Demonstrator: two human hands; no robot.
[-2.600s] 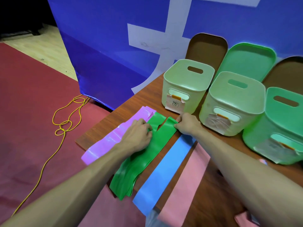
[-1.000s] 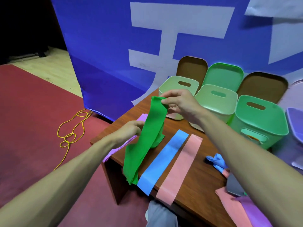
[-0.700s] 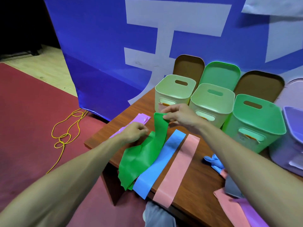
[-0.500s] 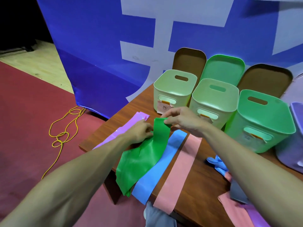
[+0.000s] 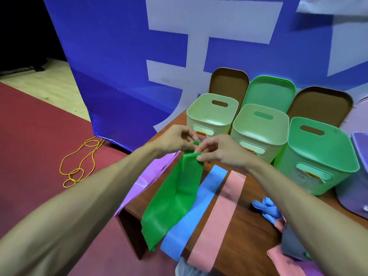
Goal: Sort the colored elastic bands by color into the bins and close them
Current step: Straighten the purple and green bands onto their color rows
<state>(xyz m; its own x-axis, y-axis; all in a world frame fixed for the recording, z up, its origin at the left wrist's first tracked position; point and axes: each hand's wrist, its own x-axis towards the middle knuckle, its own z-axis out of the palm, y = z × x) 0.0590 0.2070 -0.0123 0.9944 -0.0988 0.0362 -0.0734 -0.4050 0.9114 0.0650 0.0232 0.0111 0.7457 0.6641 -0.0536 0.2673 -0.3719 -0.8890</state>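
Observation:
A green elastic band (image 5: 175, 192) hangs from both hands above the table's left end, its lower end drooping past the table edge. My left hand (image 5: 175, 140) and my right hand (image 5: 219, 151) pinch its top edge close together. Flat on the wooden table (image 5: 249, 220) lie a purple band (image 5: 147, 180), a blue band (image 5: 197, 206) and a pink band (image 5: 221, 220). Behind them stand three open green bins: a pale one (image 5: 212, 112), a middle one (image 5: 260, 128) and a brighter one (image 5: 318, 156).
Bin lids lean on the blue backdrop: brown (image 5: 229, 80), green (image 5: 268, 90), brown (image 5: 318, 104). A purple bin (image 5: 358, 176) stands at far right. Crumpled blue (image 5: 266, 208), pink and grey bands (image 5: 292, 248) lie at the lower right. A yellow cord (image 5: 79, 162) lies on the red floor.
The green band was flat on the table, then lifted by its top end. My left hand has risen to join my right at the band's top edge.

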